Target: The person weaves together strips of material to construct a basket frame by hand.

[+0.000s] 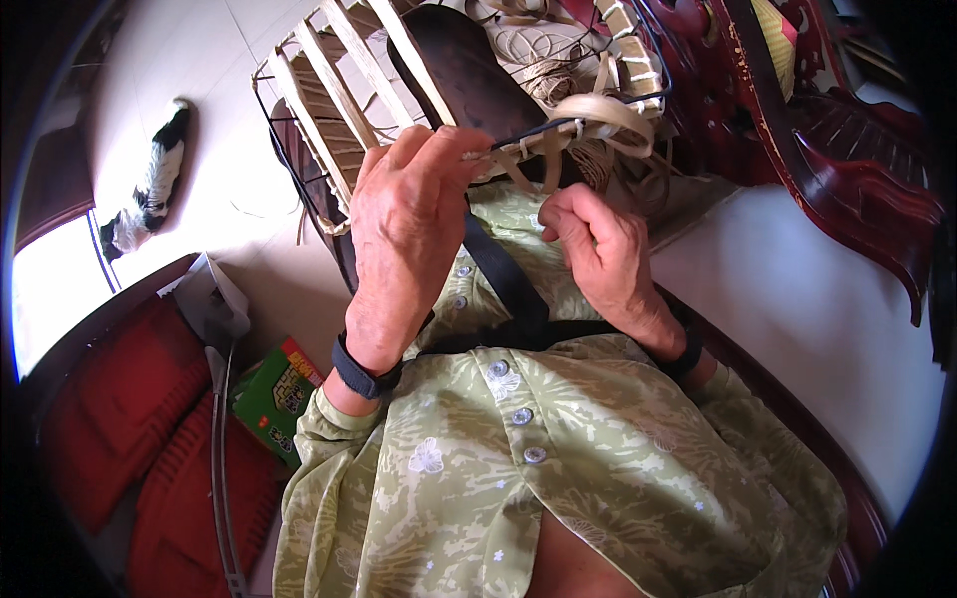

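Floor: a black-and-white furry cat (150,184) lies on pale tiles.
Box: a green printed carton with a red edge (274,399) sits left of the wearer's body.
Frame: the open, basket-like frame of pale flat slats and thin black rods (344,85) is just beyond the hands; at least 3 slats span its left part, so that part looks done.
Left hand: the left hand (404,214) is at the frame's near edge, thumb and fingertips apparently pinching the black rod there.
Near edge: rightward of those fingertips the rod shows mostly bare, so binding here seems unfinished.
Right hand: the right hand (603,249) is curled, apart from the frame; whether it pinches a strand, I cannot tell.
Supply: 1 loosely coiled pale flat strip (603,112) hangs at the near edge, probably unused stock.
Right end: closely spaced pale wraps suggest finished binding.
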Motion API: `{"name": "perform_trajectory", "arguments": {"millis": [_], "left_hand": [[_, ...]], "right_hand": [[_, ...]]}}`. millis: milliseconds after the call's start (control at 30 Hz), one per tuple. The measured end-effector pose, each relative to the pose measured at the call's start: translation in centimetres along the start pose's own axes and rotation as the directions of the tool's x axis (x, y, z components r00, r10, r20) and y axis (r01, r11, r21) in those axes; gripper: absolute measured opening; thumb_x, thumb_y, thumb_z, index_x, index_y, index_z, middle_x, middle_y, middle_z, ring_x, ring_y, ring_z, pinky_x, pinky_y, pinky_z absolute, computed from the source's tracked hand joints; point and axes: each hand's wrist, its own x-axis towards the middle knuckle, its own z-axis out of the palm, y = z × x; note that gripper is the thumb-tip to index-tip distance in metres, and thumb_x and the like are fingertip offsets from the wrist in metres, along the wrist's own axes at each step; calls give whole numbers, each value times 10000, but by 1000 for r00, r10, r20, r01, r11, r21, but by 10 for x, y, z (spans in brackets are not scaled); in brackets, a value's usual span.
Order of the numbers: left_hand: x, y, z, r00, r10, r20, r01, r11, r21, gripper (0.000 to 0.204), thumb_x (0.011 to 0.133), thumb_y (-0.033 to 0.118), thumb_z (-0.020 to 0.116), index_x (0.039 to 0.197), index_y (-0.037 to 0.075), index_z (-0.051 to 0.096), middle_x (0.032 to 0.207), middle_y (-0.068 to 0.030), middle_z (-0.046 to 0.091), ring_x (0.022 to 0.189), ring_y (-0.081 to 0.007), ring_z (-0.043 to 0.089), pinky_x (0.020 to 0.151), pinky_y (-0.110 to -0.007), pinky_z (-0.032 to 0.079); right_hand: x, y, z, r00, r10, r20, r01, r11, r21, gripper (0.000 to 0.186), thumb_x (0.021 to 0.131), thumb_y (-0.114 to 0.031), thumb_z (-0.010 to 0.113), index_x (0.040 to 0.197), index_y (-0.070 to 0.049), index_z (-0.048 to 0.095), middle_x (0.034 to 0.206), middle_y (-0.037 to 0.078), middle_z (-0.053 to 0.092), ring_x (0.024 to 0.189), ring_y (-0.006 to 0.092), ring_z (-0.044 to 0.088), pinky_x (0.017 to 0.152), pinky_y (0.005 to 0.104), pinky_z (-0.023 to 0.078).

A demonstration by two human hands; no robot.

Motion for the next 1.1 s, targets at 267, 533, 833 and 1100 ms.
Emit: {"name": "perform_trajectory", "arguments": {"millis": [267,533,833,1100], "left_hand": [[-5,1,1,1000,27,-6,-27,999,-42,160,846,45,664,985,118,694,816,-73,654,787,-307,606,765,-393,472],[-7,-3,2,999,41,-21,-40,999,30,212,835,37,668,1016,139,710,825,-54,661,812,-300,616,768,-380,479],[-23,17,-10,967,164,-196,-75,915,398,439,773,192,785,1200,208,686,1145,-12,610,972,-199,568,977,-425,356],[-7,9,8,917,385,-109,-325,876,356,302,772,133,690,1073,127,667,1066,8,654,1071,-194,571,994,-488,338]], "right_hand": [[14,-20,9,977,-193,-87,165,952,-259,389,802,-210,816,1137,-89,661,967,57,613,789,258,672,634,367,523],[11,-24,-8,989,-51,137,35,992,118,72,892,-80,722,921,-26,683,787,35,626,698,130,606,630,296,481],[17,-56,-33,849,258,461,-457,796,396,203,977,-170,664,866,0,673,768,-37,630,723,12,498,656,203,415],[19,-78,-61,895,60,443,-301,814,497,131,933,-106,705,895,18,723,809,21,698,741,54,608,682,205,474]]}}
